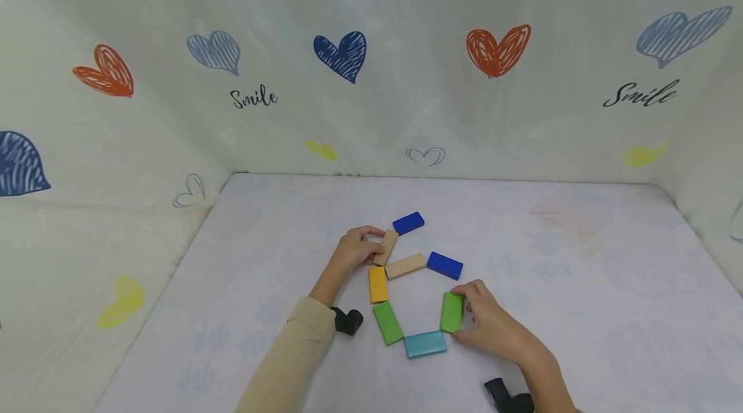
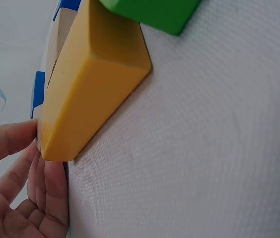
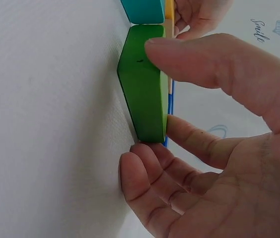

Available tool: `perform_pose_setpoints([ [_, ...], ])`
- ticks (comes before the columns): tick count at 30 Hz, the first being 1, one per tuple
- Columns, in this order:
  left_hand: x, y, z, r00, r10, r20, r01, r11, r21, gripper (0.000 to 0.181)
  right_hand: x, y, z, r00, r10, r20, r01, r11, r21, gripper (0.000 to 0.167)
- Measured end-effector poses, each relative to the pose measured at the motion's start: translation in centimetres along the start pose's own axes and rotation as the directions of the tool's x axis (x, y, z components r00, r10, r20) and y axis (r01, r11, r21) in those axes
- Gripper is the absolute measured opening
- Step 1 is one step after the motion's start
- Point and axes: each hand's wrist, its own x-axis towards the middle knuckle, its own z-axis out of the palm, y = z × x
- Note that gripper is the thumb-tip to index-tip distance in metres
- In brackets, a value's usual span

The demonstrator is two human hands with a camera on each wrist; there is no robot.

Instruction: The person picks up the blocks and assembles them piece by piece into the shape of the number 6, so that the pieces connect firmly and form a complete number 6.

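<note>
Wooden blocks form a rough ring on the table in the head view. My left hand pinches a plain wood block at the ring's upper left, with a blue block touching its far end. In the left wrist view, a yellow block hides most of the plain one. On the ring's right side, my right hand holds a green block between thumb and fingers; the right wrist view shows the thumb on one end of this green block. Its near end meets a teal block.
A second plain block and another blue block form the ring's top. A second green block lies at its lower left. Black wrist devices sit beside both forearms. Behind the table hangs a heart-printed sheet.
</note>
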Motion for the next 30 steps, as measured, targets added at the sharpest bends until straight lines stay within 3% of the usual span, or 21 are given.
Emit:
perform_pose_setpoints([
  [11,-0.1,0.0,-0.1,1.000,0.013,0.003,-0.013,1.000,-0.002,0.030,-0.1,0.6,-0.7,0.999,-0.024,0.038,0.021,0.997,0.079,0.066],
  [16,-0.1,0.0,-0.1,1.000,0.004,0.005,-0.004,1.000,-0.001,0.030,0.3,1.0,-0.8,0.999,0.030,-0.044,-0.024,0.992,0.121,0.056],
  [21,-0.2,0.0,-0.1,1.000,0.015,0.004,-0.015,1.000,0.001,0.030,1.0,1.3,-1.0,0.982,0.105,-0.156,-0.077,0.982,0.172,0.039],
  [30,-0.1,0.0,-0.1,1.000,0.016,0.004,-0.016,1.000,0.019,0.031,2.7,1.4,-1.4,0.963,0.132,-0.234,-0.108,0.988,0.115,0.034],
])
